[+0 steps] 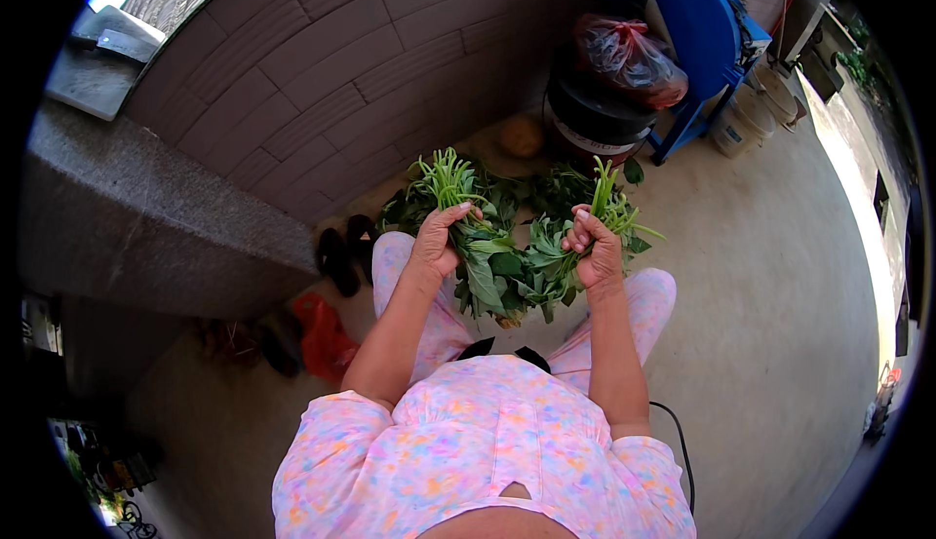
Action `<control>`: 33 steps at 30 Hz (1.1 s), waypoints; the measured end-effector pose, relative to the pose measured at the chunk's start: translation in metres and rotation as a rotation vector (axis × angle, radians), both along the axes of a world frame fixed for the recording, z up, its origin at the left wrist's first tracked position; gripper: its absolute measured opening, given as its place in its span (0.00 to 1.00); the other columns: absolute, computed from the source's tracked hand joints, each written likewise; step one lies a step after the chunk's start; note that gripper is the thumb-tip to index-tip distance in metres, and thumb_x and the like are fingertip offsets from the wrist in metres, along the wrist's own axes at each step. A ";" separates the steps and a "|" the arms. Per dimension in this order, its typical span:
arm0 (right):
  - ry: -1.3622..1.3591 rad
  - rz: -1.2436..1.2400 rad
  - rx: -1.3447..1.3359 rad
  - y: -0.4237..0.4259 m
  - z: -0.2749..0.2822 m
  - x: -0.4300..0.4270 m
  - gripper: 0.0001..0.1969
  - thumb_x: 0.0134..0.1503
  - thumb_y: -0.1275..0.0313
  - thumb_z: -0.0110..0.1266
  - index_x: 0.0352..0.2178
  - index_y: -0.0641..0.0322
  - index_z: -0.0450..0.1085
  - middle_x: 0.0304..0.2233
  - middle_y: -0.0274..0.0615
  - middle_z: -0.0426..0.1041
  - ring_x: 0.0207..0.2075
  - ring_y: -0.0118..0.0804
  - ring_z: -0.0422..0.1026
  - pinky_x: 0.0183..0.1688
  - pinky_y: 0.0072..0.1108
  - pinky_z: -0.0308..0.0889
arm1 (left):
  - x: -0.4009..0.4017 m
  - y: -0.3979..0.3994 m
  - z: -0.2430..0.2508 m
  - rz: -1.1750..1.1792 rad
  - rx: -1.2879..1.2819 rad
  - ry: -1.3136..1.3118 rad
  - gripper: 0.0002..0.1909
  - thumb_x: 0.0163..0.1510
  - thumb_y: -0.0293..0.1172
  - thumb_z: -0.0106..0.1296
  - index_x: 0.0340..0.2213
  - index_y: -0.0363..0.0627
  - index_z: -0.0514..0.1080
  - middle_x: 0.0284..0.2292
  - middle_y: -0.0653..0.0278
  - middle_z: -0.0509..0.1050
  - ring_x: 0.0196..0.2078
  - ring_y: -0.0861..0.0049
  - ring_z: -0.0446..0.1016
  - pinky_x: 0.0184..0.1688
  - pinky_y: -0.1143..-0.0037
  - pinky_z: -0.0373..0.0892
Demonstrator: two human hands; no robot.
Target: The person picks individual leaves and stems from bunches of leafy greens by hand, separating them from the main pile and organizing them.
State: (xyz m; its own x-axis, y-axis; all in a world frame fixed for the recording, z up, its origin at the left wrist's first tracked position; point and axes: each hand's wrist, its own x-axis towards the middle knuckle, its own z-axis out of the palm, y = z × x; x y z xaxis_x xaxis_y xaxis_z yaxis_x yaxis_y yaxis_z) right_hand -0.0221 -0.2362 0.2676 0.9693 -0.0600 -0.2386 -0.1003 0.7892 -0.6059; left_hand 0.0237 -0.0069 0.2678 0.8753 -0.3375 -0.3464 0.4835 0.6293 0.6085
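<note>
Between my knees I hold two bunches of leafy green stems, one in each fist. My left hand (439,239) is closed around the left bunch (447,182), its cut-looking stem ends pointing up and away and its leaves hanging towards me. The right bunch (605,192) is gripped by my right hand (594,248), stems upward, some splayed out to the right. Leaves of both bunches meet at the middle. More dark green leaves (398,210) lie on the floor beyond my hands; how far the pile reaches beneath the bunches is hidden.
Ahead stand a tiled wall (329,64), a dark bucket (596,111) topped by a plastic bag (630,60), a blue machine (687,20) and pale buckets (740,122). At left are dark shoes (336,261), a red bag (322,341) and a cleaver (126,45) on a board.
</note>
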 end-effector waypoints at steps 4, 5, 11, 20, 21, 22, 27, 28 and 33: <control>0.060 0.098 -0.217 0.028 0.006 0.001 0.07 0.45 0.72 0.53 0.22 0.64 0.65 0.13 0.30 0.61 0.14 0.23 0.58 0.20 0.15 0.55 | -0.004 -0.013 0.003 -0.029 -0.110 0.069 0.11 0.47 0.35 0.45 0.29 0.39 0.67 0.24 0.59 0.71 0.28 0.71 0.70 0.35 0.71 0.67; 0.065 0.092 -0.297 0.036 0.012 0.000 0.06 0.44 0.73 0.55 0.22 0.64 0.65 0.14 0.30 0.63 0.15 0.22 0.59 0.19 0.13 0.55 | -0.005 -0.016 0.003 -0.027 -0.110 0.068 0.11 0.47 0.35 0.45 0.29 0.39 0.67 0.24 0.59 0.71 0.28 0.71 0.70 0.35 0.71 0.67; -0.034 0.106 -0.504 0.054 0.013 -0.002 0.07 0.40 0.76 0.58 0.22 0.60 0.67 0.16 0.27 0.65 0.16 0.18 0.59 0.18 0.11 0.53 | -0.019 -0.031 0.005 -0.153 -0.102 0.046 0.17 0.39 0.25 0.40 0.35 0.36 0.64 0.32 0.57 0.70 0.35 0.69 0.68 0.42 0.70 0.64; -0.056 0.075 -0.469 0.059 0.017 -0.010 0.08 0.39 0.78 0.57 0.24 0.64 0.68 0.20 0.29 0.67 0.20 0.19 0.62 0.23 0.12 0.57 | -0.031 -0.051 0.012 -0.128 0.071 -0.077 0.20 0.31 0.20 0.38 0.33 0.39 0.64 0.32 0.62 0.68 0.34 0.73 0.66 0.39 0.76 0.63; -0.074 0.080 -0.447 0.059 0.017 -0.011 0.08 0.40 0.79 0.56 0.26 0.65 0.68 0.23 0.31 0.69 0.23 0.20 0.65 0.26 0.13 0.61 | -0.031 -0.052 0.013 -0.120 0.077 -0.096 0.19 0.31 0.19 0.38 0.32 0.38 0.64 0.31 0.63 0.68 0.34 0.74 0.67 0.39 0.76 0.64; -0.073 0.080 -0.447 0.059 0.018 -0.011 0.08 0.40 0.79 0.56 0.26 0.65 0.68 0.23 0.31 0.69 0.23 0.20 0.65 0.26 0.13 0.61 | -0.031 -0.052 0.015 -0.120 0.077 -0.094 0.19 0.31 0.19 0.38 0.32 0.38 0.64 0.31 0.63 0.68 0.34 0.74 0.67 0.39 0.76 0.64; -0.101 0.192 -0.483 0.054 0.017 -0.015 0.09 0.39 0.78 0.58 0.25 0.62 0.67 0.21 0.28 0.67 0.21 0.19 0.63 0.24 0.10 0.58 | -0.025 -0.046 0.007 -0.126 -0.045 0.128 0.17 0.38 0.28 0.43 0.34 0.43 0.65 0.33 0.64 0.69 0.37 0.73 0.67 0.44 0.72 0.61; -0.118 0.214 -0.452 0.055 0.013 -0.014 0.11 0.38 0.80 0.58 0.26 0.62 0.67 0.22 0.27 0.67 0.23 0.19 0.63 0.26 0.11 0.59 | -0.023 -0.047 0.004 -0.126 -0.045 0.128 0.17 0.38 0.28 0.43 0.34 0.43 0.65 0.33 0.64 0.69 0.37 0.73 0.67 0.44 0.72 0.61; -0.140 0.221 -0.480 0.062 0.007 -0.013 0.12 0.38 0.80 0.57 0.28 0.64 0.67 0.23 0.29 0.67 0.23 0.19 0.63 0.27 0.12 0.60 | -0.025 -0.052 0.008 -0.117 -0.072 0.090 0.14 0.45 0.37 0.43 0.33 0.44 0.66 0.32 0.64 0.69 0.36 0.74 0.66 0.42 0.73 0.61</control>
State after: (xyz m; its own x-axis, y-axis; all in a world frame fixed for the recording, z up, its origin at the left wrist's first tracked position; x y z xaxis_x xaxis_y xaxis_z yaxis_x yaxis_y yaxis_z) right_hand -0.0349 -0.1743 0.2749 0.9917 0.0783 -0.1024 -0.1250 0.3896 -0.9125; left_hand -0.0009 -0.0594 0.2754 0.7953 -0.4619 -0.3926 0.6062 0.6062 0.5149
